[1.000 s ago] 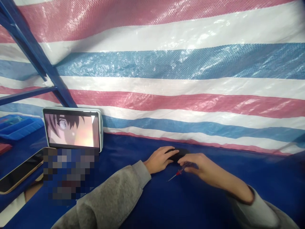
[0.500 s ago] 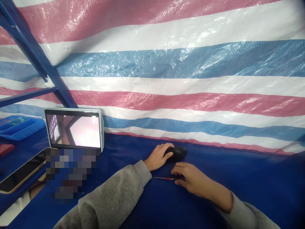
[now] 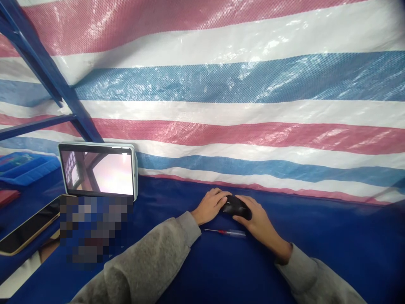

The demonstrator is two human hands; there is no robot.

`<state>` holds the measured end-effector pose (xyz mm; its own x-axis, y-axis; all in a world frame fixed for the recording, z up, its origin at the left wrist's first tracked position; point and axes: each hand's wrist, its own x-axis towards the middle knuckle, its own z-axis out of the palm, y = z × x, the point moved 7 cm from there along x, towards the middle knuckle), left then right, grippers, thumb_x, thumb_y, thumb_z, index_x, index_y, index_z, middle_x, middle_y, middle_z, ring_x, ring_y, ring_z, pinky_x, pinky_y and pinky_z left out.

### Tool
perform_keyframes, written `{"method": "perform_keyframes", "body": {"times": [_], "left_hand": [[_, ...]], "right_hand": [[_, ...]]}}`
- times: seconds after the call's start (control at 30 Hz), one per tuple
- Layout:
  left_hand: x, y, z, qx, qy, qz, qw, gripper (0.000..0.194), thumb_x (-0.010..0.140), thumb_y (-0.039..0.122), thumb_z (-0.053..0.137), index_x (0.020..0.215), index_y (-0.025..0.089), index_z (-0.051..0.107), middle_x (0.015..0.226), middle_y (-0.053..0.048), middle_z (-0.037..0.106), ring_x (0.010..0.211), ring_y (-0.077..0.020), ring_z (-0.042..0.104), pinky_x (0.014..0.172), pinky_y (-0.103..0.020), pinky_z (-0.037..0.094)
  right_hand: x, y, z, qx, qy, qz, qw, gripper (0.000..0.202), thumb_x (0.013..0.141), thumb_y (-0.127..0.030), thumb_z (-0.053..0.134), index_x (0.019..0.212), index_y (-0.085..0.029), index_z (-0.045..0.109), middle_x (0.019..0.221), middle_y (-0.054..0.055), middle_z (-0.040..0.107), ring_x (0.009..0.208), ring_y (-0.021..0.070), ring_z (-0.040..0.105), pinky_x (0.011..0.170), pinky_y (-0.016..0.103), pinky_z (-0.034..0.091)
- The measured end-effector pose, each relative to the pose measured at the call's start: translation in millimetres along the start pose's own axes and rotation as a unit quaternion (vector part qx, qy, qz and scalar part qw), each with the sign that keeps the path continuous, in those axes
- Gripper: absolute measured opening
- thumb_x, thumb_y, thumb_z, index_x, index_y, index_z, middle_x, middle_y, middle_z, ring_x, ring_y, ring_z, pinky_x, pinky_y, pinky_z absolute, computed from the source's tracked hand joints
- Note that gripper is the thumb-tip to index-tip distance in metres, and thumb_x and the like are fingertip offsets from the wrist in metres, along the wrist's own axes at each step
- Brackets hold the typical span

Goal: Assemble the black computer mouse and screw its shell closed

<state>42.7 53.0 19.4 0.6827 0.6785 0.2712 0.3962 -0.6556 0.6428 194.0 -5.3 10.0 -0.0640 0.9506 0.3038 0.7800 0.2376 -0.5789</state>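
Observation:
A black computer mouse (image 3: 236,207) lies on the blue table surface between my two hands. My left hand (image 3: 210,206) grips its left end, thumb along the near side and fingers over the far side. Around the right end, my right hand (image 3: 257,215) is closed, with the thumb at the near edge and the fingers at the far edge. Just nearer to me lies a small screwdriver (image 3: 232,233) with a clear handle, a red collar and a thin shaft pointing left; neither hand touches it.
At the left a tablet (image 3: 98,171) stands upright, with a phone (image 3: 34,226) lying before it and a pixelated patch beside that. Farther left are a blue tray (image 3: 31,171) and a red item (image 3: 9,197). A striped tarp (image 3: 247,114) hangs behind the table.
My right hand has let go of the screwdriver, leaving it on the table, and moved up to take hold of the mouse's right end. My left hand stays on the mouse.

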Motion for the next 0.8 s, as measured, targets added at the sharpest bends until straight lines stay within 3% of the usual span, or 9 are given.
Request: {"method": "perform_keyframes", "body": {"times": [0.1, 0.2, 0.27, 0.47, 0.8], "left_hand": [[-0.2, 0.2, 0.6, 0.001, -0.031, 0.001, 1.0, 0.041, 0.098, 0.047, 0.046, 0.133, 0.027, 0.054, 0.127, -0.006, 0.055, 0.119, -0.0233, 0.05, 0.107, -0.04, 0.036], [-0.8, 0.5, 2.9, 0.001, -0.073, 0.018, 0.997, 0.068, 0.077, 0.052, 0.073, 0.136, 0.028, 0.051, 0.13, -0.008, 0.055, 0.122, -0.0288, 0.049, 0.108, -0.044, 0.035], [-0.9, 0.6, 2.5, -0.007, -0.08, 0.028, 0.996, 0.076, 0.07, 0.047, 0.081, 0.136, 0.028, 0.05, 0.129, -0.008, 0.057, 0.122, -0.0297, 0.049, 0.107, -0.045, 0.035], [-0.8, 5.2, 0.6, -0.009, -0.069, 0.037, 0.997, 0.074, 0.067, 0.036, 0.083, 0.132, 0.025, 0.051, 0.123, -0.006, 0.06, 0.118, -0.0276, 0.052, 0.105, -0.041, 0.037], [-2.8, 7.5, 7.9, 0.039, -0.069, 0.076, 0.994, 0.064, 0.075, 0.04, 0.078, 0.131, 0.028, 0.05, 0.124, -0.004, 0.06, 0.117, -0.026, 0.053, 0.104, -0.039, 0.035]], "right_hand": [[-1.6, -0.1, -0.1, 0.01, -0.007, 0.015, 1.0, 0.049, 0.077, -0.048, 0.065, 0.119, -0.023, 0.059, 0.119, 0.01, 0.064, 0.113, 0.0289, 0.057, 0.099, 0.048, 0.042], [-2.5, -1.7, 0.4, 0.011, -0.014, 0.005, 1.0, 0.049, 0.077, -0.05, 0.065, 0.116, -0.021, 0.06, 0.119, 0.01, 0.064, 0.113, 0.0292, 0.056, 0.098, 0.048, 0.042], [-2.8, -3.5, 0.9, 0.011, -0.02, -0.007, 1.0, 0.049, 0.078, -0.05, 0.065, 0.117, -0.021, 0.06, 0.119, 0.01, 0.064, 0.112, 0.029, 0.056, 0.097, 0.047, 0.042], [-4.4, -6.6, 0.8, 0.006, -0.017, -0.026, 0.999, 0.048, 0.081, -0.048, 0.062, 0.12, -0.021, 0.057, 0.121, 0.011, 0.063, 0.112, 0.0291, 0.056, 0.097, 0.047, 0.042], [-5.2, -5.5, -0.3, 0.001, -0.007, -0.034, 0.999, 0.046, 0.083, -0.048, 0.059, 0.12, -0.021, 0.057, 0.122, 0.011, 0.063, 0.112, 0.0285, 0.057, 0.097, 0.045, 0.042]]}}
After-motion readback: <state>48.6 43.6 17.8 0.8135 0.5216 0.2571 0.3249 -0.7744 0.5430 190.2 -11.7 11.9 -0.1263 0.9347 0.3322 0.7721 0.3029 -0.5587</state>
